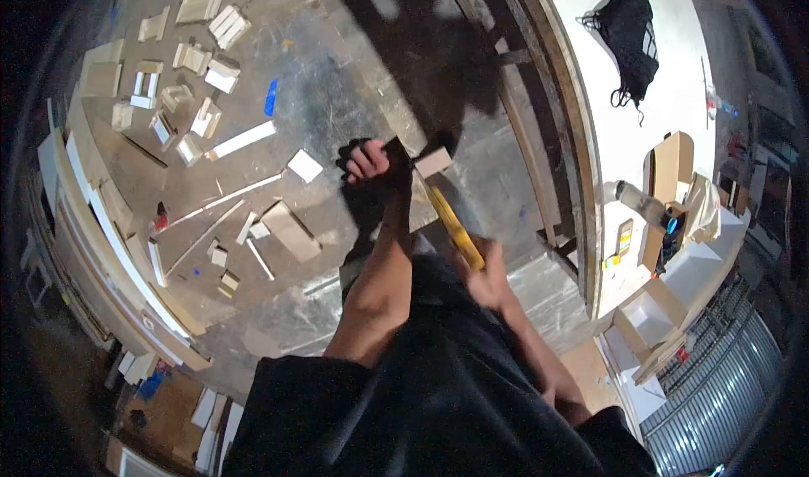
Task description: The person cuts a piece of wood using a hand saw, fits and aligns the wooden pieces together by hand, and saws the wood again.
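Observation:
My right hand point(484, 276) is closed around the end of a long yellow-handled tool point(451, 222), slanting up and to the left; motion blurs the hand, and I cannot make out the tool's far end. Beyond that end sits a small pale wood block point(434, 163). My left hand point(367, 160), in dark covering with some fingers bare, is curled beside a dark edge left of the block. What those fingers hold, if anything, is hidden.
Small wooden assemblies point(193, 57) and loose strips point(243, 140) are scattered over the floor at left. A blue piece point(270, 97) lies among them. On the right, a white-topped table point(611, 131) carries black mesh cloth point(628, 43), a clear bottle point(640, 200) and a cardboard box point(670, 169).

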A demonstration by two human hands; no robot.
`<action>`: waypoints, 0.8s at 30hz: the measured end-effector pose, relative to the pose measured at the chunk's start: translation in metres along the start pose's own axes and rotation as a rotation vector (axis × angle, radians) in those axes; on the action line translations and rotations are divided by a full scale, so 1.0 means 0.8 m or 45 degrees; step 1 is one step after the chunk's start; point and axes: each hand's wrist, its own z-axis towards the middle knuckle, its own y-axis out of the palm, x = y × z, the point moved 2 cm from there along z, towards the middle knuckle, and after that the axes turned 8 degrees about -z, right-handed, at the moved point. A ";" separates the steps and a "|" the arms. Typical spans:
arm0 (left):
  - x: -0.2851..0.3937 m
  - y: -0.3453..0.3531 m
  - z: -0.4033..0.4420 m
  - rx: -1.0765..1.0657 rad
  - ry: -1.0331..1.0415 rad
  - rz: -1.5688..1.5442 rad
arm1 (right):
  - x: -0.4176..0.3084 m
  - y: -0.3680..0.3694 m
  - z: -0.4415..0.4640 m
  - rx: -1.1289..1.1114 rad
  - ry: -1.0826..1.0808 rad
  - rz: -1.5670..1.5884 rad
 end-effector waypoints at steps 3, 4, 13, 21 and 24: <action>0.001 -0.007 0.000 -0.032 0.007 0.155 | -0.006 0.006 -0.005 0.126 -0.065 0.225; 0.001 -0.004 0.000 0.044 0.028 0.132 | -0.011 0.005 0.029 -0.030 0.113 -0.002; -0.004 0.004 -0.004 0.020 0.044 0.160 | -0.018 0.005 0.015 0.010 0.154 -0.122; -0.005 0.009 0.003 0.059 0.030 0.034 | 0.044 0.022 0.002 0.058 0.246 -0.065; 0.000 -0.004 -0.008 0.094 -0.004 -0.020 | -0.024 -0.008 -0.014 -0.121 0.269 -0.071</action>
